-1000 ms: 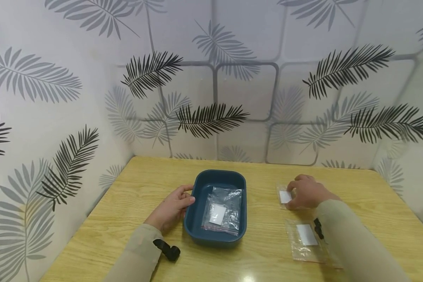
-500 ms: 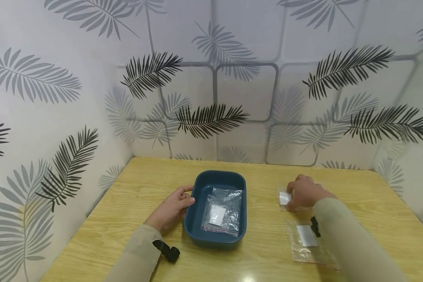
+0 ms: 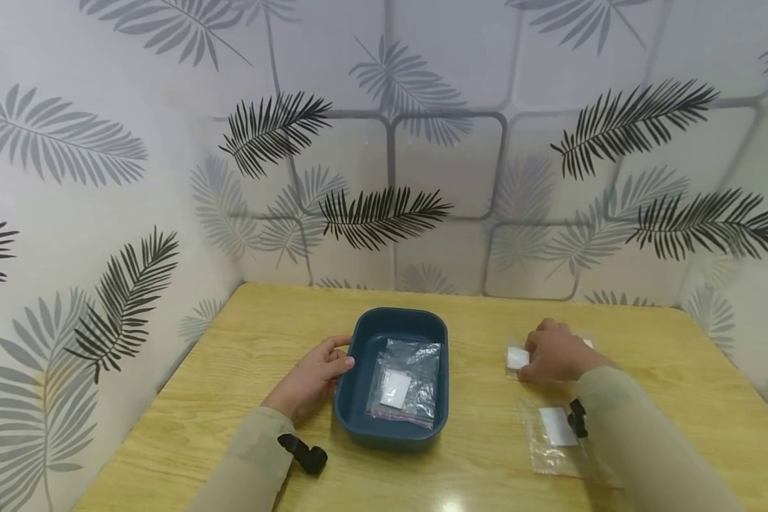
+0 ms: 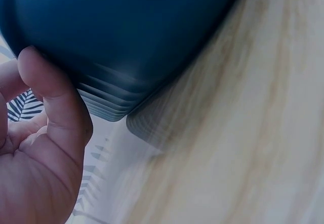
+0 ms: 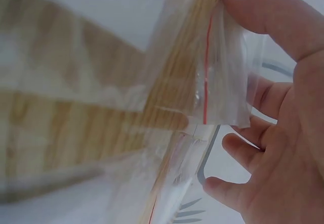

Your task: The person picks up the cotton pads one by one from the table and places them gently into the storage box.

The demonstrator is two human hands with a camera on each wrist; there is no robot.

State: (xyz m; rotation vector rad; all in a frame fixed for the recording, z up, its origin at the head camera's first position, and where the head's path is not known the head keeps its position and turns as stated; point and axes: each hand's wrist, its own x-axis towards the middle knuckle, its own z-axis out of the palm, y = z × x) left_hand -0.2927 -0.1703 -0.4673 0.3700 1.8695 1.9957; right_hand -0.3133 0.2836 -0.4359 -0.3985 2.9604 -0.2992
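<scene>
My left hand (image 3: 313, 380) grips the left side of a dark blue plastic bin (image 3: 339, 405), its thumb at the rim; the left wrist view shows the thumb against the bin's wall. Inside the bin lie clear zip bags (image 3: 422, 377), one bearing a white label. At the right, my right hand (image 3: 557, 353) pinches a small clear zip bag (image 3: 517, 359) with a white patch. In the right wrist view the thumb is on that bag's edge beside its red zip line, with fingers behind. Part of the bag is hidden under the hand.
Another clear zip bag (image 3: 553, 448) with a white label lies nearer on the wooden table (image 3: 486, 469), partly under the right sleeve. A bit of white shows just behind the right hand. Patterned walls stand along the table's back and left.
My right hand has shifted very slightly, and a bit of white now shows behind it. The left hand and the bin have stayed in place.
</scene>
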